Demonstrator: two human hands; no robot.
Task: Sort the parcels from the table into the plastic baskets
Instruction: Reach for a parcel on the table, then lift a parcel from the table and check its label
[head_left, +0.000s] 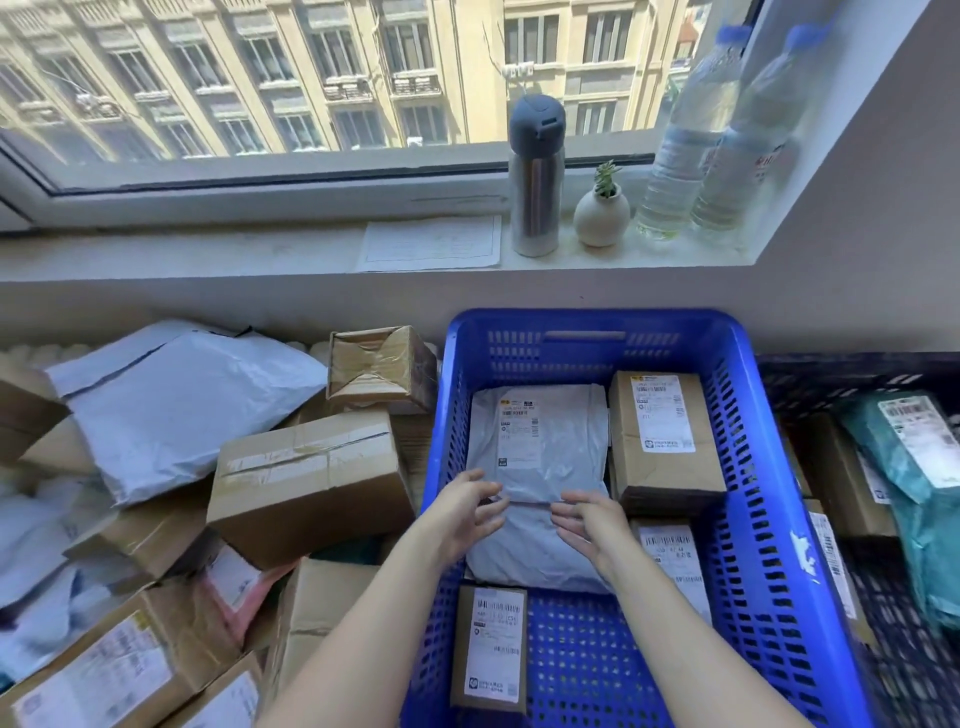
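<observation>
Below a sunlit window, a heap of cardboard boxes and pale mailers fills nine o'clock. At centre sits a blue slatted plastic basket. At six o'clock inside it lies a small labelled cardboard box. Just beyond, the left hand and right hand, fingers loosely spread and gripping nothing, are at a grey plastic mailer bag lying flat mid-basket; contact is unclear. A brown labelled carton stands at one o'clock. A dark plastic basket sits at three o'clock. A steel flask stands on the sill.
</observation>
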